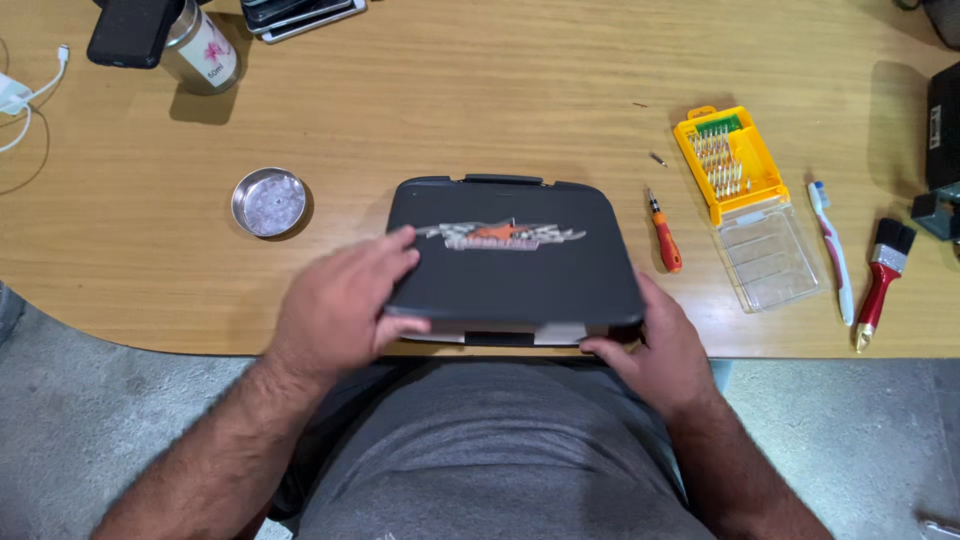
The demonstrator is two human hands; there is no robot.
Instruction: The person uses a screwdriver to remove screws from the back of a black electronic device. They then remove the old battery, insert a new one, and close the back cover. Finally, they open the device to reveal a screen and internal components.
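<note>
We grasp the closed dark laptop (515, 255) at its near corners, left hand (340, 305) and right hand (660, 345), screwdriver (662, 232) lying right

Bare tabletop (480, 110) behind; screwdriver (662, 232) (right) close.

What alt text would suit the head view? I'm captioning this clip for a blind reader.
Two bare hands hold a closed dark grey laptop at the near edge of a wooden table, the left hand over its left corner and the right hand under its right front corner. To the right lie an orange screwdriver, a yellow bit case, a toothbrush and a red-handled brush.
</note>
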